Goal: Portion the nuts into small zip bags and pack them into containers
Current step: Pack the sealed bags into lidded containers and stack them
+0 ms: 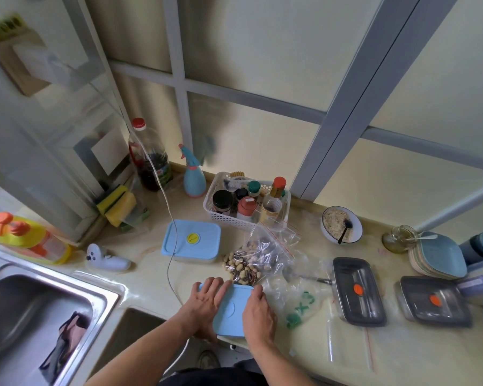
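Both hands sit on a light blue lid (230, 310) at the near edge of the cream counter (402, 358), about 6 o'clock in the scene. The left hand (207, 299) lies over the lid's left side with fingers spread and fairly straight, thumb tucked under the near corner. The right hand (258, 310) curls over the lid's right edge, gripping it. Whatever is under the lid is hidden.

Just beyond the lid, at 12 o'clock from it, a heap of nuts in clear zip bags (251, 263) touches its far edge. To the lid's 3 o'clock lies a crumpled clear bag with green print (300, 309); the characters are too blurred to read. At 11 o'clock stands a closed blue container (191, 240) with a yellow round mark on its lid, writing illegible.

Further right, at 3 o'clock, two dark grey lids (359, 291) each bear an orange spot. At 1 o'clock a white basket (246, 218) holds jars and bottles, labels unreadable, and a bowl of oats (340, 224) with a black spoon stands beside it. A steel sink (39, 302) lies at 9 o'clock.
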`<state>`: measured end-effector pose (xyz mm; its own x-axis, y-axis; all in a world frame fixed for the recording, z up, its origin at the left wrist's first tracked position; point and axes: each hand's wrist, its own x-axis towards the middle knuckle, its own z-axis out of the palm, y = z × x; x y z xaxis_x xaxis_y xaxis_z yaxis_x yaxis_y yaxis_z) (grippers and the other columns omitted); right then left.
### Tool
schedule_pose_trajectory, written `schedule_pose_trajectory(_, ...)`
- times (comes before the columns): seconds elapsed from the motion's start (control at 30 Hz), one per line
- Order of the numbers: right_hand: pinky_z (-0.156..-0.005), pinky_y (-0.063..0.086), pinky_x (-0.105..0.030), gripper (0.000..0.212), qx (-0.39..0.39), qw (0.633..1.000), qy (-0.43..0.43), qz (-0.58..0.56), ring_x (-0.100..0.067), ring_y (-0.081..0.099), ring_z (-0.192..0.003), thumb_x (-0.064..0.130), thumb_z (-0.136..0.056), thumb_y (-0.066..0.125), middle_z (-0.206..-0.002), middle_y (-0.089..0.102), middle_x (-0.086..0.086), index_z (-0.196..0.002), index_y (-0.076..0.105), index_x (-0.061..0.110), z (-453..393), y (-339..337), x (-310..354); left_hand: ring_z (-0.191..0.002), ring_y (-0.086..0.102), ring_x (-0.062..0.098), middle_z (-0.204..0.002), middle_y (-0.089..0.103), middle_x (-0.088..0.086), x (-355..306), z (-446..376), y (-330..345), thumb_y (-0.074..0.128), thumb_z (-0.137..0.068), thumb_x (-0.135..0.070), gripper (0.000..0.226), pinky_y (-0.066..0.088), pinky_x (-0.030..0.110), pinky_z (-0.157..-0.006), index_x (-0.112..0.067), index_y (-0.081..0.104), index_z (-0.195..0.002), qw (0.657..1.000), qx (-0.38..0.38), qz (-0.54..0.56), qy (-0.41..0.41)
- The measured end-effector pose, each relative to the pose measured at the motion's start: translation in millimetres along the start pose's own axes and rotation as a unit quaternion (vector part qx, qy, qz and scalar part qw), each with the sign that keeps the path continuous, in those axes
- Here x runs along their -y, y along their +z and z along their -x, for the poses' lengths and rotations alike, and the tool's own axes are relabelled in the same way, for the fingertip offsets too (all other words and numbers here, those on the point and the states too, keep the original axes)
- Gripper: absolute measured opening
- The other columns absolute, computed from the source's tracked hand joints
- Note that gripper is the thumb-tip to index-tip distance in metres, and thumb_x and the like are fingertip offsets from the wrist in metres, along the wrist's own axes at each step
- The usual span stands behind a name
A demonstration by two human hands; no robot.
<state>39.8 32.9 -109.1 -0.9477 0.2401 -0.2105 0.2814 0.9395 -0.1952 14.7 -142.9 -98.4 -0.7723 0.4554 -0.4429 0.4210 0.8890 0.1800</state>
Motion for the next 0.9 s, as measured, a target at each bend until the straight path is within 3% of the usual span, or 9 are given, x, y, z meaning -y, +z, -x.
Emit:
schedule_pose_trajectory(0.07,-0.069,0.058,-0.041,0.024,-0.023,0.999,-0.006,-0.026,-0.029,0.074,-0.089,0.023,-0.107,0.035,-0.105,0.074,-0.005,-0.121,0.053,0.015,0,-6,2,-0.116,0.043,0.027,-0.129,0.049,0.007,0,4,-7,0.051,-0.032,-0.097,0.147,0.05,0.049,-0.092,-0.009,0.039,-0.148,0.999,-0.024,0.009,0.028)
schedule_pose_trajectory(0.13,-0.058,0.056,-0.04,0.021,-0.075,0.995,-0.019,-0.066,-0.032,0.073,-0.077,0.028,-0.105,0.043,-0.091,0.075,-0.007,-0.111,0.058,0.015,-5,-13,6,-0.131,0.035,0.027,-0.141,0.037,0.006,4,6,-15,0.063,-0.045,-0.083,0.137,0.035,0.049,-0.108,-0.013,0.02,-0.155,0.997,-0.05,0.039,0.035)
schedule_pose_trajectory(0.2,-0.052,0.051,-0.037,0.024,-0.134,0.982,-0.023,-0.134,-0.032,0.07,-0.07,0.036,-0.102,0.046,-0.084,0.072,-0.007,-0.103,0.06,0.017,-14,-22,14,-0.137,0.031,0.028,-0.144,0.031,0.006,15,8,-28,0.065,-0.048,-0.071,0.132,0.03,0.047,-0.112,-0.015,0.014,-0.157,0.993,-0.089,0.062,0.036)
schedule_pose_trajectory(0.3,-0.065,0.053,-0.038,0.042,-0.164,0.964,-0.028,-0.208,-0.03,0.067,-0.087,0.052,-0.097,0.036,-0.097,0.069,-0.007,-0.109,0.059,0.018,-30,-43,36,-0.137,0.032,0.027,-0.143,0.033,0.007,39,4,-57,0.067,-0.05,-0.069,0.131,0.032,0.047,-0.112,-0.015,0.016,-0.158,0.983,-0.164,0.065,0.042)
schedule_pose_trajectory(0.43,-0.08,0.046,-0.04,0.036,-0.1,0.951,-0.045,-0.29,-0.033,0.06,-0.101,0.047,-0.101,0.044,-0.109,0.066,-0.011,-0.111,0.056,0.015,-58,-71,68,-0.141,0.033,0.031,-0.149,0.036,0.01,72,-8,-99,0.074,-0.053,-0.062,0.127,0.028,0.051,-0.114,-0.017,0.021,-0.159,0.967,-0.239,0.077,0.051)
schedule_pose_trajectory(0.57,-0.073,0.039,-0.036,0.029,-0.006,0.938,-0.034,-0.344,-0.035,0.061,-0.098,0.04,-0.107,0.037,-0.107,0.066,-0.015,-0.111,0.053,0.017,-83,-89,90,-0.152,0.013,0.028,-0.163,0.018,0.009,95,-16,-120,0.067,-0.067,-0.06,0.107,0.007,0.054,-0.123,-0.034,0.019,-0.159,0.976,-0.211,0.046,0.026)
schedule_pose_trajectory(0.63,-0.073,0.037,-0.035,0.029,0.032,0.934,-0.031,-0.354,-0.035,0.061,-0.101,0.036,-0.108,0.035,-0.112,0.065,-0.016,-0.117,0.054,0.015,-92,-92,98,-0.155,0.006,0.027,-0.167,0.014,0.008,100,-20,-121,0.068,-0.078,-0.046,0.093,0.0,0.049,-0.124,-0.038,0.023,-0.158,0.98,-0.196,0.041,-0.007)
schedule_pose_trajectory(0.8,-0.082,0.037,-0.034,0.04,0.125,0.934,-0.026,-0.333,-0.03,0.055,-0.109,0.03,-0.106,0.036,-0.133,0.058,-0.012,-0.145,0.041,0.021,-97,-95,114,-0.156,0.003,0.024,-0.169,0.009,0.003,100,-22,-118,0.063,-0.091,-0.027,0.081,0.008,0.05,-0.126,-0.04,0.02,-0.158,0.977,-0.177,0.066,-0.095)
schedule_pose_trajectory(0.9,-0.088,0.043,-0.039,0.043,0.165,0.928,-0.039,-0.332,-0.029,0.056,-0.11,0.041,-0.104,0.036,-0.136,0.059,-0.008,-0.146,0.04,0.033,-97,-93,118,-0.156,0.007,0.025,-0.167,0.014,0.003,101,-19,-119,0.063,-0.087,-0.023,0.081,0.01,0.053,-0.125,-0.039,0.025,-0.156,0.971,-0.185,0.066,-0.136)
